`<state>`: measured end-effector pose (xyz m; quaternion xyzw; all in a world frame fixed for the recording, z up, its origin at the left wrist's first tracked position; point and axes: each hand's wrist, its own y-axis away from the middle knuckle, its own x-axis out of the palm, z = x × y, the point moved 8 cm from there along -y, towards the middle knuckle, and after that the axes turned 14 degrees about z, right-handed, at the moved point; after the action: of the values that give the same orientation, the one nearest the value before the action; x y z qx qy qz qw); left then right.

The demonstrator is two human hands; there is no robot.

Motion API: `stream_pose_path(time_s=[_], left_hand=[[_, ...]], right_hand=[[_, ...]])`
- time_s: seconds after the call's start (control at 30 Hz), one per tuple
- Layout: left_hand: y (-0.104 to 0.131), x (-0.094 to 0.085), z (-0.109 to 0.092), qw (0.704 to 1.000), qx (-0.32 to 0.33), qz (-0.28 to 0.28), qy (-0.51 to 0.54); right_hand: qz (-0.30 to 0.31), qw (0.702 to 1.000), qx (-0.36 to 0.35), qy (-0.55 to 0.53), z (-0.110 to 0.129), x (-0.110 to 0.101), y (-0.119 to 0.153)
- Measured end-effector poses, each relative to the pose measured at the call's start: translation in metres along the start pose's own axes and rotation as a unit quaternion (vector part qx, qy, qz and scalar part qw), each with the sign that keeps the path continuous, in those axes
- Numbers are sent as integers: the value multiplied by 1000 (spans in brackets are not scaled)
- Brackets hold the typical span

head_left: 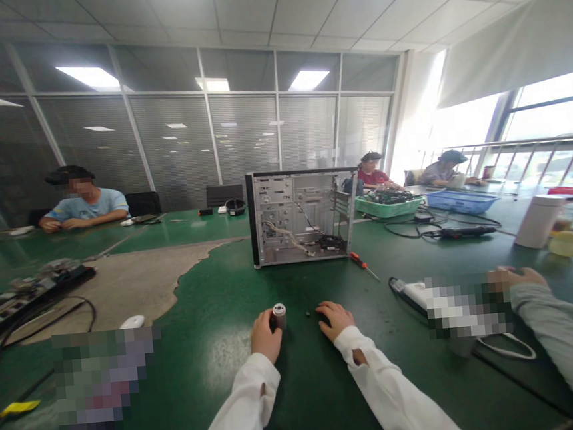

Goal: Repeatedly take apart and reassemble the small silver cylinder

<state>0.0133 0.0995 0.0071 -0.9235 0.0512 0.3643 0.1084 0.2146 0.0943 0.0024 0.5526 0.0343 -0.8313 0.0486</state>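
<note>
My left hand [266,337] is wrapped round the side of a small silver metal cylinder [280,314], which stands upright on the green table [222,287]. My right hand [336,318] rests on the table with its fingers apart and nothing in it. Between the hands, nearer the right one, lies a tiny dark piece [308,314]. Beyond both hands stands an open computer case [301,217], with cables inside at its bottom. A screwdriver with a red and black handle [359,260] lies beside the case's right corner.
Another person's arm [550,312] reaches in at the right, near a white power strip [413,291]. Cables and a circuit assembly [27,298] lie at the left. Green [391,206] and blue baskets [460,201] stand at the back right. Other people sit across the table.
</note>
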Motion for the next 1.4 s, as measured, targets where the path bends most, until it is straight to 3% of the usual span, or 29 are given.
stream_pose_path(time_s=[0.1, 0.2, 0.3, 0.4, 0.5, 0.6, 0.7, 0.83, 0.97, 1.1, 1.17, 1.27, 1.33, 1.4], left_hand=[[-1, 1, 1, 1000, 2, 7, 20], [0, 6, -5, 996, 31, 42, 69], [3, 16, -21, 980, 87, 110, 143], [8, 29, -36, 956, 125, 185, 190], [10, 34, -42, 948, 129, 217, 192], [9, 33, -40, 955, 110, 210, 179], [8, 32, -35, 961, 94, 200, 165], [6, 33, -33, 962, 96, 197, 165], [4, 36, -30, 961, 92, 198, 169], [3, 36, -29, 961, 90, 200, 169], [3, 36, -29, 961, 88, 200, 170], [3, 36, -29, 960, 86, 200, 174], [4, 36, -29, 960, 86, 201, 176], [4, 36, -29, 960, 85, 200, 176]], right_hand=[[-32, 999, -27, -21, 9, -7, 6], [-64, 988, -124, -74, 34, -13, 18], [-55, 968, -213, -120, 62, -11, 32], [-51, 965, -225, -121, 74, -7, 42], [-55, 972, -194, -119, 67, -5, 51], [-85, 978, -145, -125, 43, -11, 69], [-164, 976, -84, -116, 3, -25, 103], [-256, 962, 50, -85, -73, -49, 161], [-313, 924, 221, -20, -156, -72, 212], [-367, 903, 219, 32, -195, -92, 233], [-406, 891, 190, 72, -191, -99, 237], [-436, 882, 126, 127, -154, -96, 231], [-384, 911, 55, 139, -112, -83, 210], [-259, 956, -25, 132, -65, -59, 176]])
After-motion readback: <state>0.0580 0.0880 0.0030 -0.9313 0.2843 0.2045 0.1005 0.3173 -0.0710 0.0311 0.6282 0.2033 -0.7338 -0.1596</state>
